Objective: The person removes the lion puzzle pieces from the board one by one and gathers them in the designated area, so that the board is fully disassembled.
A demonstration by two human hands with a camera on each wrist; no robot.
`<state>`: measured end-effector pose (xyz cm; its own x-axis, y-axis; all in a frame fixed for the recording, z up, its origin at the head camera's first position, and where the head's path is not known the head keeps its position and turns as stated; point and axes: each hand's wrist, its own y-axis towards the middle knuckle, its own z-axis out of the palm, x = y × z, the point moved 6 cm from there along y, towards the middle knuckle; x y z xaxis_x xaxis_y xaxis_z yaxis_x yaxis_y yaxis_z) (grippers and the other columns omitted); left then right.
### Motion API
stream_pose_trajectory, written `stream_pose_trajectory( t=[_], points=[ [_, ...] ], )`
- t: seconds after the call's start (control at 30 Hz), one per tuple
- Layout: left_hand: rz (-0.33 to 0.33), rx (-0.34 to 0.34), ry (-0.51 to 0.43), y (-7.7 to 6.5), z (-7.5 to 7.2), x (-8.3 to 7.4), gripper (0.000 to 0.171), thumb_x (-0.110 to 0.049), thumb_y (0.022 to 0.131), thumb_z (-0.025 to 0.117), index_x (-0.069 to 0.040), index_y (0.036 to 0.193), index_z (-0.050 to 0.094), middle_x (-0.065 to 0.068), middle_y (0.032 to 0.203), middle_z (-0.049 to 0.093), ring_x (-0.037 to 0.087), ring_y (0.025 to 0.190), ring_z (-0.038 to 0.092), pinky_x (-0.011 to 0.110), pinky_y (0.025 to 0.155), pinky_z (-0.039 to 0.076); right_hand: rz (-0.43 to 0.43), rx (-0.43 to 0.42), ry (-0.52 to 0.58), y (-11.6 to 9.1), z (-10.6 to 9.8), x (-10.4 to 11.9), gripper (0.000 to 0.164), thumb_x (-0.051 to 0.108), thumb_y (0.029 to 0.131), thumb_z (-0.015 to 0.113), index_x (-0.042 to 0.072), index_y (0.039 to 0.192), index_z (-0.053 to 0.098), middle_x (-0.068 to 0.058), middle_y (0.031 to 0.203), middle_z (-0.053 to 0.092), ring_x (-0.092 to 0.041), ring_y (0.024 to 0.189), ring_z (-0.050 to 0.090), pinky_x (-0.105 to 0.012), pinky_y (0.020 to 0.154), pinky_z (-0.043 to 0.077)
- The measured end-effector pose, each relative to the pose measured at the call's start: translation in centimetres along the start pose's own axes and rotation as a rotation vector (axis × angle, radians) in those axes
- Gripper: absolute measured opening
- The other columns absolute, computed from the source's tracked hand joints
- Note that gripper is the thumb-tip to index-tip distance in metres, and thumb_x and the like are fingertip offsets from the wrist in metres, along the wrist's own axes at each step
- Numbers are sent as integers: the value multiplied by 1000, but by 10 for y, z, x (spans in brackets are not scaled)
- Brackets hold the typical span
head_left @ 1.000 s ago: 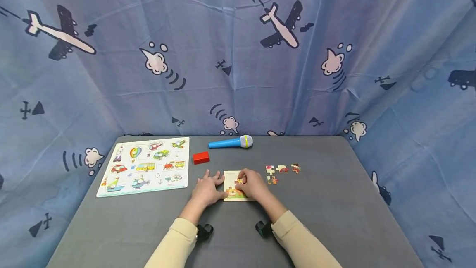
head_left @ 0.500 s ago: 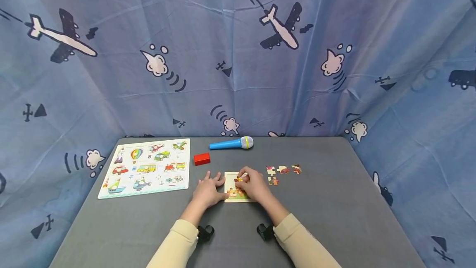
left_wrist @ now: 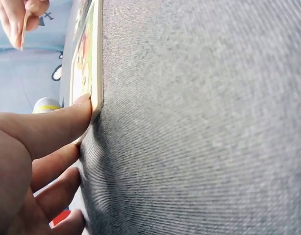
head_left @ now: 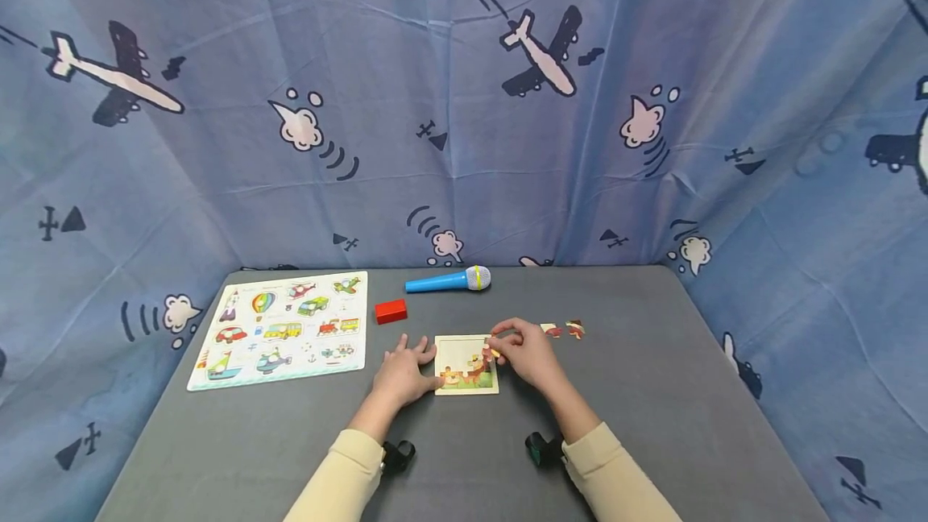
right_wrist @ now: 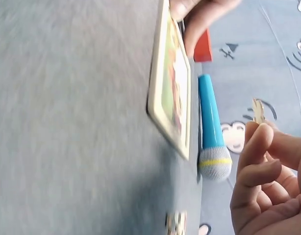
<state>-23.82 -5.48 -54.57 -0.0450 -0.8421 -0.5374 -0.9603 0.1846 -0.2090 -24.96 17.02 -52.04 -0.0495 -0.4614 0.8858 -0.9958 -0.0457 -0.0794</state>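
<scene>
A small square wooden puzzle tray [head_left: 467, 392] lies on the grey table, partly filled with a giraffe picture. My left hand [head_left: 402, 373] lies at its left side with fingers spread. The thumb [left_wrist: 67, 117] presses on the tray's near left corner, and the fingertips rest beside it. My right hand [head_left: 532, 354] is raised over the tray's right edge, pinching a small puzzle piece [right_wrist: 259, 110] between thumb and index finger. Beyond that hand lie loose puzzle pieces [head_left: 575, 329]; the hand may hide others.
Behind the tray lie a blue toy microphone [head_left: 438, 281] and a red block [head_left: 391, 311]. On the left is a large picture board [head_left: 290, 329] with vehicles. A blue curtain [head_left: 464, 103] with aeroplanes hangs behind the table.
My right hand has moved right, from over the tray's middle to its right edge, with a puzzle piece in its fingers. More of the tray shows. My left hand has stayed put.
</scene>
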Motion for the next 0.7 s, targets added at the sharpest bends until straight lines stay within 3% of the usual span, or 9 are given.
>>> stream_pose_trajectory(
  t=[0.1, 0.27, 0.4, 0.53, 0.7],
  points=[
    [-6, 4, -1, -1, 0, 1, 69, -38, 82, 83, -18, 143, 59, 7, 158, 44, 37, 155, 20, 61, 122, 21, 8, -19, 1, 0, -11, -6, 30, 23, 93, 75, 4, 115, 68, -14, 68, 69, -32, 59, 59, -25, 46, 35],
    [-6, 10, 14, -2, 0, 0, 69, -39, 83, 83, -17, 144, 59, 7, 158, 44, 37, 154, 20, 61, 122, 21, 41, -72, 1, -2, -31, -19, 31, 25, 92, 76, 3, 113, 67, -6, 72, 72, -34, 72, 69, -27, 54, 47],
    [-2, 9, 12, -2, -1, -1, 69, -39, 83, 82, -17, 144, 58, 7, 158, 44, 37, 154, 21, 61, 121, 22, 22, -107, -12, -3, -47, -26, 27, 20, 92, 76, 1, 110, 70, -4, 72, 72, -21, 65, 66, -25, 56, 48],
    [1, 3, 2, -1, -1, 0, 68, -37, 83, 83, -16, 143, 59, 7, 158, 44, 38, 154, 21, 61, 121, 22, -15, -121, -87, -2, -60, -32, 23, 16, 94, 73, 0, 110, 71, -5, 76, 71, -12, 63, 59, -23, 55, 45],
    [4, 3, 19, 0, 0, 1, 68, -37, 83, 82, -17, 143, 59, 7, 157, 45, 38, 154, 22, 61, 122, 22, 7, -105, -201, -1, -76, -43, 27, 21, 97, 69, 1, 115, 70, -7, 86, 72, -15, 70, 60, -29, 59, 47]
  ],
)
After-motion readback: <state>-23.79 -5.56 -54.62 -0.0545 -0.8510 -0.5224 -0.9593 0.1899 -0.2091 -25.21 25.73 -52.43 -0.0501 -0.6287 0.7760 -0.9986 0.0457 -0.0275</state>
